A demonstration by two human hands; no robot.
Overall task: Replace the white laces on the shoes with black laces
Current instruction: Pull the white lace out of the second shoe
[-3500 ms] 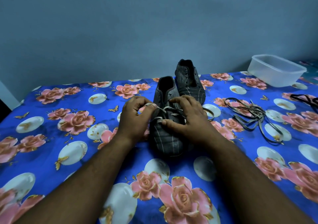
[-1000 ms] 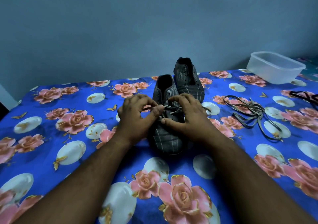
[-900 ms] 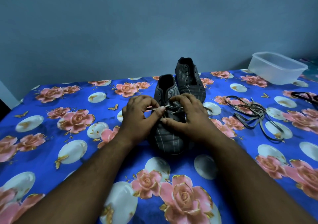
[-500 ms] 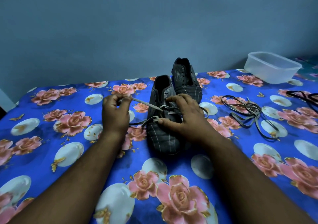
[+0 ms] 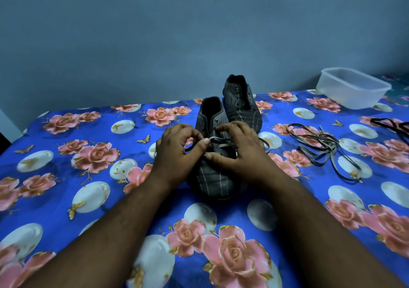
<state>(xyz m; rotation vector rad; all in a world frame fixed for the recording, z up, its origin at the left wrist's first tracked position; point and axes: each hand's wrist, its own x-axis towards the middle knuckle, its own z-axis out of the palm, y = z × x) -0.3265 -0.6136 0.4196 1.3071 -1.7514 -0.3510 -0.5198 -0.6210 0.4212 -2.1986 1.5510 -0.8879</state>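
Two grey striped shoes stand on the floral cloth. The near shoe points its toe at me and carries a pale lace across its eyelets. My left hand pinches that lace at the shoe's left side. My right hand lies on top of the shoe with curled fingers holding the lace and tongue area. The far shoe has bare eyelets. A loose pale lace lies in a heap to the right. A black lace shows at the right edge.
A clear plastic tub sits at the far right corner. The blue floral cloth covers the whole surface, with a plain blue-grey wall behind it.
My left hand had pulled the lace end out to the left half a second ago; it has now come back in to the shoe's left side. The right hand stayed on the shoe.
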